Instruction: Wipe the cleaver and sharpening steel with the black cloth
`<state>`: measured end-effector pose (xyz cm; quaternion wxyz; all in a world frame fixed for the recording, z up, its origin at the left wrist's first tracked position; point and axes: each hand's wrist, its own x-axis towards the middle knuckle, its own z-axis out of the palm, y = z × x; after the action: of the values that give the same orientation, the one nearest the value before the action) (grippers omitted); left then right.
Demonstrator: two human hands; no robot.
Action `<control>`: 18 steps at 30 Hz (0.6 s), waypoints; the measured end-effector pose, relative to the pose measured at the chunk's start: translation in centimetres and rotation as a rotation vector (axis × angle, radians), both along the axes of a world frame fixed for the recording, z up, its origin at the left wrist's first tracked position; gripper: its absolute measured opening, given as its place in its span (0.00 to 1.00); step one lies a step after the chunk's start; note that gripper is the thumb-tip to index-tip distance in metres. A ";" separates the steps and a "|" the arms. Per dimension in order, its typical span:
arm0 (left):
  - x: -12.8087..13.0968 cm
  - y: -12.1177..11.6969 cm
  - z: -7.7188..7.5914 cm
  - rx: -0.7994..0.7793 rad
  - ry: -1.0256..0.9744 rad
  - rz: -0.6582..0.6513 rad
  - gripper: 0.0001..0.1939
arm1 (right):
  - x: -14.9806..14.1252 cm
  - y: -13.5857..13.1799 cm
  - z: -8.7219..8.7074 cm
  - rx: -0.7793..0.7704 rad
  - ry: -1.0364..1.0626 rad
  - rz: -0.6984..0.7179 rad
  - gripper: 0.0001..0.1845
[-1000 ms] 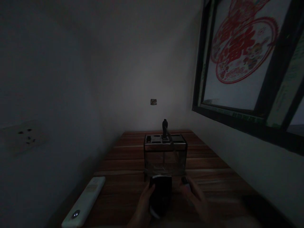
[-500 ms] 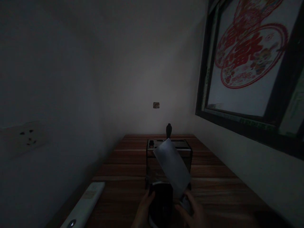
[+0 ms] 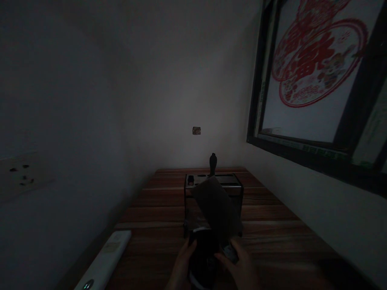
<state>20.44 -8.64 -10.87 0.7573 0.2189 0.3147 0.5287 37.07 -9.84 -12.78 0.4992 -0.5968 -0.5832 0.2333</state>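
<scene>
Both hands are low in the middle of the dim head view. My right hand [image 3: 238,259] is closed around the lower end of a broad, flat metal cleaver [image 3: 216,207]. Its rectangular blade tilts up and to the left, and its handle is mostly hidden by the fingers. My left hand [image 3: 183,259] grips the left side of a black object with a pale rim [image 3: 204,257], too dark to name. Behind the blade stands a metal knife holder [image 3: 189,197] with slots in its top. An upright black handle [image 3: 213,163] rises from it.
The wood-grain table [image 3: 154,209] runs to the back wall. A long white power strip [image 3: 110,249] lies along its left edge. At the lower right is a dark shape [image 3: 341,272]. A wall socket [image 3: 24,173] is at left, a framed window [image 3: 305,139] at right.
The blade has turned slightly, its face going from bright to dark. My right hand has shifted a little left. The whole view has moved slightly.
</scene>
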 end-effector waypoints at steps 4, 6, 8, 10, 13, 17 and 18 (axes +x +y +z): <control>0.0 -0.1 0.0 0.019 -0.002 -0.018 0.23 | -0.3 0.0 0.1 -0.017 0.024 0.031 0.26; -0.1 0.1 -0.4 0.035 0.011 -0.010 0.23 | -0.2 0.3 -0.3 -0.011 0.034 0.027 0.27; -0.2 0.5 -1.0 0.028 0.042 0.017 0.25 | 0.0 0.6 -0.7 0.005 0.040 0.012 0.28; -0.3 1.0 -1.6 0.016 0.071 0.033 0.27 | 0.1 0.9 -0.9 0.015 0.057 -0.013 0.29; -0.4 1.3 -2.0 0.009 0.045 0.012 0.30 | 0.1 1.0 -0.9 -0.014 0.082 -0.033 0.28; -0.1 0.5 -1.2 -0.003 -0.012 -0.016 0.31 | 0.0 0.8 -0.5 -0.005 0.064 -0.006 0.28; 0.0 0.3 -0.9 -0.001 -0.017 -0.012 0.30 | -0.1 0.8 -0.4 -0.006 0.061 0.007 0.28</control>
<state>20.40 -8.31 -11.80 0.7634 0.2161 0.3069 0.5257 37.01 -9.07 -13.20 0.5143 -0.5888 -0.5691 0.2547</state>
